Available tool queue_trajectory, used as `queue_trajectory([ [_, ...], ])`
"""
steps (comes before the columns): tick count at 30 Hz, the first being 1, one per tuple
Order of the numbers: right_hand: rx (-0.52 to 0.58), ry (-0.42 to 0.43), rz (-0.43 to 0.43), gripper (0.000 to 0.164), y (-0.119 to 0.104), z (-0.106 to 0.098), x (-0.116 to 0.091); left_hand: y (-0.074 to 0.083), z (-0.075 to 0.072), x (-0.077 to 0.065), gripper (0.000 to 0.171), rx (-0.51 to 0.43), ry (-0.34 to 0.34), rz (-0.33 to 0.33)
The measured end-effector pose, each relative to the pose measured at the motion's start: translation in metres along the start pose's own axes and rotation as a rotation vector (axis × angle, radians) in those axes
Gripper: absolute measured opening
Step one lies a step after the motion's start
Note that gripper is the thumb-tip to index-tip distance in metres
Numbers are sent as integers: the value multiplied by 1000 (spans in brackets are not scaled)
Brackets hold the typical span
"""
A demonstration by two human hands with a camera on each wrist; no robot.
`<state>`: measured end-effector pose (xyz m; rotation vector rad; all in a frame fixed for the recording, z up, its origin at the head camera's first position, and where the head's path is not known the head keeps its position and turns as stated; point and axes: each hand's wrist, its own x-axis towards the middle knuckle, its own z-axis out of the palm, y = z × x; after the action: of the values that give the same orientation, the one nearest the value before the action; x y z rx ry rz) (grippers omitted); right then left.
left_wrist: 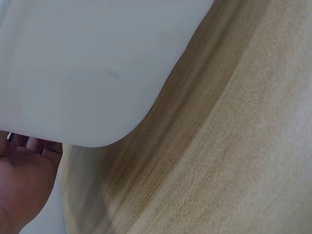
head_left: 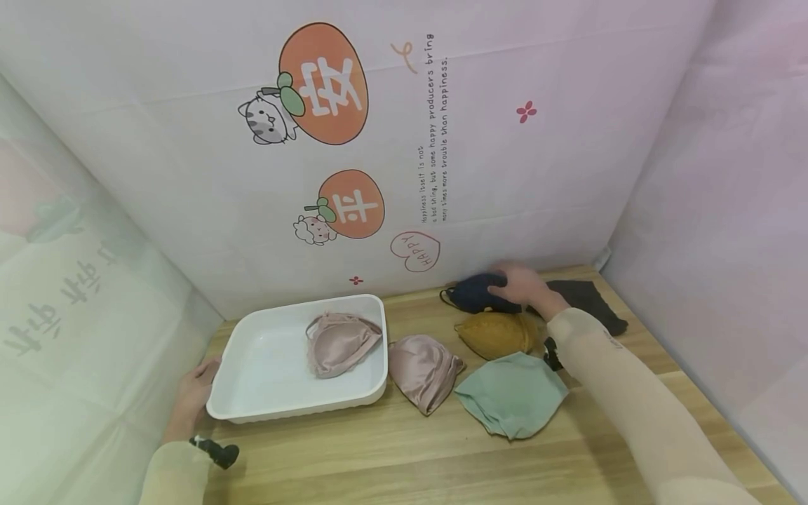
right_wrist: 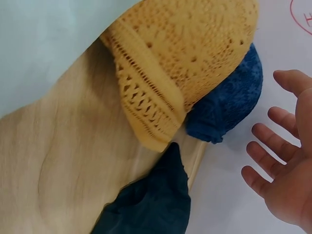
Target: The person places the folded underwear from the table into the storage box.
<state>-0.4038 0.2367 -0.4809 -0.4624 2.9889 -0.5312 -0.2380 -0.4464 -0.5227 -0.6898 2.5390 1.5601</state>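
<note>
A pale sleeve point(head_left: 621, 400) crosses nearest the camera from the near right, and beyond it the right hand point(head_left: 522, 286) is over the navy bra point(head_left: 476, 293) at the table's point(head_left: 353, 463) far edge, close to the white wall cloth point(head_left: 492, 189). In the right wrist view its fingers are spread apart with nothing between them.

The navy bra lies folded, just beyond the mustard lace bra point(head_left: 495, 335) and left of a black garment point(head_left: 587, 301). It should be light and soft, with padded cups that dent under a squeeze and a thin strap loop that could snag. The thick folded cup edge looks the best hold, thumb above and fingers beneath, so both layers come up together.

A pale green garment point(head_left: 513, 396) lies nearer, and a mauve satin bra point(head_left: 424, 372), probably slippery, sits just right of the white tray point(head_left: 271, 365). Inside the tray, a pink bra point(head_left: 341, 345) lies towards the right. The left hand point(head_left: 191, 396) is at the tray's left end; its fingertips are hidden, so I cannot tell whether they clamp it. The tray looks stiff and best steadied by its rim.
</note>
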Motion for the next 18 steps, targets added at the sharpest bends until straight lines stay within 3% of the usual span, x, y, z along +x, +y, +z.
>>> queue_trajectory([
  [18, -29, -90, 120, 96, 14, 31, 6, -7, 2, 1, 70, 32, 3, -24],
])
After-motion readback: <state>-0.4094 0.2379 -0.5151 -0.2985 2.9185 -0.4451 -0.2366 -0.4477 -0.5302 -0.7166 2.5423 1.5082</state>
